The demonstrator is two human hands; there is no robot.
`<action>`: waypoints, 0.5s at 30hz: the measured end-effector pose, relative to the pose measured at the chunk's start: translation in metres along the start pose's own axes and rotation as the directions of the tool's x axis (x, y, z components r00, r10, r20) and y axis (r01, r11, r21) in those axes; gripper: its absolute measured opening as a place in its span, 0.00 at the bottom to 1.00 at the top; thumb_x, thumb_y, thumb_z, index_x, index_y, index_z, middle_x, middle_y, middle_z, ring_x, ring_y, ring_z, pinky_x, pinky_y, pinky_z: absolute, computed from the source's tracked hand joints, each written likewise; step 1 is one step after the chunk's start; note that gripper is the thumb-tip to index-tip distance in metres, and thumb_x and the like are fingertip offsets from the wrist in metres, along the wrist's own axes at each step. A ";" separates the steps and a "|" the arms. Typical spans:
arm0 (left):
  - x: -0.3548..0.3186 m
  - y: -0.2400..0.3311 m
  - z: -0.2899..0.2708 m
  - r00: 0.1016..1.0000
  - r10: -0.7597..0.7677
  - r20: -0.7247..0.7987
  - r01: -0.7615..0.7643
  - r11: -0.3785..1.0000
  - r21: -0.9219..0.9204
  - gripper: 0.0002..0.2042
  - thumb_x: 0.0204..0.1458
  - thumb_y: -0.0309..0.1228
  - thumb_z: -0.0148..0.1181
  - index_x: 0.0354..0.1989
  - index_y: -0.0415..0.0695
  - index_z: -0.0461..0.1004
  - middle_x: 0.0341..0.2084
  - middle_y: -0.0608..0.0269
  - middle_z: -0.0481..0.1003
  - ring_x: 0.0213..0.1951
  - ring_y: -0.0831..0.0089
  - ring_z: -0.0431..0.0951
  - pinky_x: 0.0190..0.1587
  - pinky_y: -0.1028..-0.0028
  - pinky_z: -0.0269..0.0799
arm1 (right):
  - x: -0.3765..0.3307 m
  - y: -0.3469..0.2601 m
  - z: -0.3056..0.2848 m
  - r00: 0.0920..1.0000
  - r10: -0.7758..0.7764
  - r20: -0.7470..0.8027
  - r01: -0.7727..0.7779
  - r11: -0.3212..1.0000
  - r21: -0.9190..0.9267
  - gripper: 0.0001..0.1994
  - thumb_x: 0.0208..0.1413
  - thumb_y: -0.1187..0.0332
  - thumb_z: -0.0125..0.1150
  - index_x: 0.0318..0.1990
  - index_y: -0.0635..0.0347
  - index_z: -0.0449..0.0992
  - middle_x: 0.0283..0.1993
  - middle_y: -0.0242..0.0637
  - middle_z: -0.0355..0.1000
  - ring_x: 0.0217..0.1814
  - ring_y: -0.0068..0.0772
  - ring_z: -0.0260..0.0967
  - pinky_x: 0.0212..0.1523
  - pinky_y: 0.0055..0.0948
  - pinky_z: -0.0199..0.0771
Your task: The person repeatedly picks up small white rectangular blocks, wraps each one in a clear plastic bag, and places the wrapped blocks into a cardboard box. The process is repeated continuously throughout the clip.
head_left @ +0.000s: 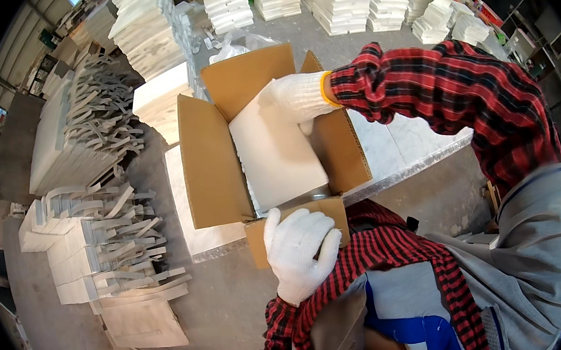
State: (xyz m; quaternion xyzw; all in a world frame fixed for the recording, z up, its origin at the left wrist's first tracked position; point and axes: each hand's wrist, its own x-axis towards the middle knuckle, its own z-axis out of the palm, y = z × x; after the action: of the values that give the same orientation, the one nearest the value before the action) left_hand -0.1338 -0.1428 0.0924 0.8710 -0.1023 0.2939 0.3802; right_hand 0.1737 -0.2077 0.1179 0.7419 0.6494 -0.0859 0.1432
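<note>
An open brown cardboard box stands in front of me with its flaps spread outward. Inside lies a white sheet that looks like foam, its left edge a little ragged. My right hand, in a white knit glove with a yellow cuff, reaches over the far right of the box and grips the sheet's far right part; some fingertips are hidden. At the near side, my left hand, also gloved in white, lies on the near flap, fingers slightly bent and a little apart.
The box rests on a pale marble-like slab surface. Tall stacks of white slabs line the far side. On the left are stacked slabs with loose grey strips, and more bundles with strips nearer. Crumpled clear plastic lies behind the box.
</note>
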 end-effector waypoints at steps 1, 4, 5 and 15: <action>0.000 0.000 0.002 1.000 0.010 -0.004 -0.010 1.000 0.000 0.08 0.43 0.24 0.70 0.33 0.47 0.83 0.34 0.66 0.82 0.44 0.64 0.81 0.67 0.54 0.62 | 0.003 0.006 0.011 0.987 0.129 0.099 -0.148 0.963 0.225 0.16 0.44 0.59 0.74 0.40 0.56 0.87 0.40 0.41 0.83 0.42 0.48 0.82 0.42 0.41 0.83; -0.004 -0.001 0.003 0.999 0.013 -0.033 -0.012 1.000 0.023 0.08 0.43 0.25 0.71 0.33 0.47 0.83 0.35 0.67 0.83 0.45 0.63 0.81 0.66 0.53 0.62 | 0.002 -0.037 -0.027 0.940 0.237 0.247 -0.242 0.970 -0.009 0.17 0.40 0.66 0.75 0.41 0.55 0.85 0.36 0.39 0.83 0.41 0.47 0.84 0.38 0.41 0.83; -0.004 -0.001 0.002 0.999 0.006 -0.033 -0.006 1.000 0.021 0.08 0.43 0.25 0.71 0.33 0.47 0.83 0.35 0.66 0.83 0.45 0.63 0.81 0.67 0.53 0.62 | 0.002 -0.051 -0.033 0.950 0.228 0.214 -0.220 0.973 -0.063 0.16 0.41 0.66 0.74 0.41 0.55 0.85 0.35 0.38 0.83 0.40 0.46 0.84 0.36 0.41 0.82; 0.008 -0.006 0.008 0.994 0.112 0.012 -0.112 0.993 0.038 0.13 0.41 0.27 0.74 0.38 0.47 0.84 0.38 0.62 0.82 0.45 0.55 0.80 0.51 0.57 0.69 | -0.019 -0.075 -0.016 0.909 -0.130 0.395 0.066 0.983 0.173 0.13 0.61 0.64 0.57 0.50 0.54 0.80 0.43 0.51 0.80 0.48 0.58 0.80 0.47 0.53 0.80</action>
State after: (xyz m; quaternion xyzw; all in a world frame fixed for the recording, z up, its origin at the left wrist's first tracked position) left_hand -0.1213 -0.1443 0.0896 0.8726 -0.1471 0.3123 0.3456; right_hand 0.0956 -0.2112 0.1317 0.6834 0.6335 -0.2949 0.2115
